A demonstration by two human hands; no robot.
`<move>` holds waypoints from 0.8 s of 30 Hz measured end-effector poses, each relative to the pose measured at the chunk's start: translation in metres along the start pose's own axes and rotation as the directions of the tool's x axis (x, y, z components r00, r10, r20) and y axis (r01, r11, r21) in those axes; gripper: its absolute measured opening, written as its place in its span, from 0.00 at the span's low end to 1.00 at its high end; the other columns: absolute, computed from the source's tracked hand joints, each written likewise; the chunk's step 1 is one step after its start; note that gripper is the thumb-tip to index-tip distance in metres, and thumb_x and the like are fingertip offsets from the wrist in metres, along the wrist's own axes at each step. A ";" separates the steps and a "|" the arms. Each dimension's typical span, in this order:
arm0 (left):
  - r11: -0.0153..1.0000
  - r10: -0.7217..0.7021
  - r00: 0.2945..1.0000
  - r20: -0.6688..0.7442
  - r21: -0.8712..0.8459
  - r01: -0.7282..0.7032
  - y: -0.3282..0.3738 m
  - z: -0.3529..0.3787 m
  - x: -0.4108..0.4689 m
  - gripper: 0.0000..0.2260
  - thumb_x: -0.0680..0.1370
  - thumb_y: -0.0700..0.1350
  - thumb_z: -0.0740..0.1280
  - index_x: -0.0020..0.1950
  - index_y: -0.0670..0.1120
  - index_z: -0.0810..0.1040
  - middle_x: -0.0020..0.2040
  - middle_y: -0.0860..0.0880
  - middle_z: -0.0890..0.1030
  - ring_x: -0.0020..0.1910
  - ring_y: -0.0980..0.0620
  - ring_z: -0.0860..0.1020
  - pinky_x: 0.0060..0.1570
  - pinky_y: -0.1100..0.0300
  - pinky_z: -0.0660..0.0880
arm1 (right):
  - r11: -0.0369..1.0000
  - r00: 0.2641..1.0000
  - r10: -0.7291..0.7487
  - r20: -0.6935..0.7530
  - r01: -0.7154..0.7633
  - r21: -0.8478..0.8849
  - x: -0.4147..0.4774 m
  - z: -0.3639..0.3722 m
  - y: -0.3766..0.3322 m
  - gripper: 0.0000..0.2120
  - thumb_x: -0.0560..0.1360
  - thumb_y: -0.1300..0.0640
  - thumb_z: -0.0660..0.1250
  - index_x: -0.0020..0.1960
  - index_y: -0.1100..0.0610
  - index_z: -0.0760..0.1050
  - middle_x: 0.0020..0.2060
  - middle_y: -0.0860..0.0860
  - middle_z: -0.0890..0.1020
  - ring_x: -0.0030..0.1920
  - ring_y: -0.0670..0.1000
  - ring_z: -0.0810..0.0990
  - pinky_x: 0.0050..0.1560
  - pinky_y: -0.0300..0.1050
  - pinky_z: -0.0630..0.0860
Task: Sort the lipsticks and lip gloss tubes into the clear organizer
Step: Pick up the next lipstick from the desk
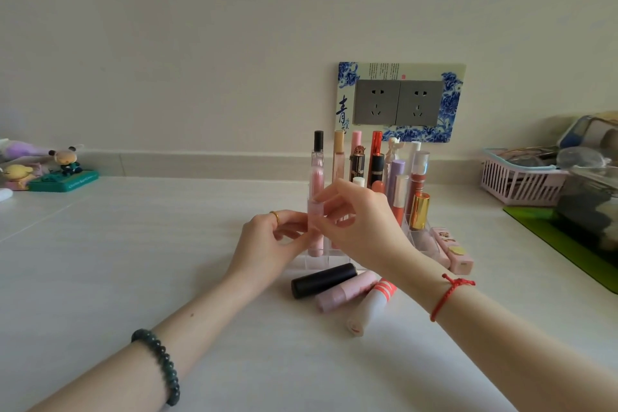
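Loose tubes, nearest: matte black cylindrical lipstick (323,280), pale mauve-pink plastic tube (346,291) and translucent gloss tube with coral stripes (371,306) lie side by side on the white tabletop (133,261), just in front of the organizer; not yet sorted.
Left hand: left hand (267,242), gold ring on one finger, fingertips pinched on the lower part of a slim pale pink tube (316,221).
Right hand: right hand (361,217) pinches the same tube near its top (both hands closed on it, neither released).
Step in hand: seating that tube upright in a front-left cell of the clear acrylic compartmented organizer (334,259); whether its base has bottomed out I cannot tell.
Next move, judged: let go, then reach back for one of the three lying tubes.
Organizer fill: rear and right cells crowded with upright tubes; front cells look freer.
Right flank: two pink rectangular boxed lipsticks (451,249) lean beside the organizer.
Room: open tabletop left and near; pink slatted plastic basket (515,182) far right, cartoon figurines (43,170) far left, wall close behind.
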State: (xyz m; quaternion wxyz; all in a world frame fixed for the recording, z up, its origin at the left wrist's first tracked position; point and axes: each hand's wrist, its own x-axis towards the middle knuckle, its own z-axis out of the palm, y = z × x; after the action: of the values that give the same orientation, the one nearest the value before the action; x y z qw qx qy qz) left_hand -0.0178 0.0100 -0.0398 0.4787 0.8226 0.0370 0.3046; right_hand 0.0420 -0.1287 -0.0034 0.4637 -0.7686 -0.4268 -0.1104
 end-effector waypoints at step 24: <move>1.000 0.014 0.999 -0.053 -0.002 -0.014 0.003 0.000 -0.006 0.07 0.66 0.47 0.73 0.38 0.59 0.79 0.35 0.65 0.81 0.34 0.63 0.78 0.39 0.73 0.70 | 0.999 1.000 0.002 0.024 -0.001 -0.052 -0.006 0.003 0.008 0.07 0.72 0.55 0.68 0.49 0.54 0.76 0.38 0.48 0.82 0.38 0.45 0.82 0.40 0.37 0.80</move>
State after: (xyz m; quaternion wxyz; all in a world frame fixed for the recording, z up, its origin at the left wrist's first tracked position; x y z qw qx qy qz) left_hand -0.0235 0.0060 -0.0410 0.4766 0.8139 0.0437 0.3295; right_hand 0.0440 -0.1314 -0.0130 0.4386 -0.7818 -0.4287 -0.1118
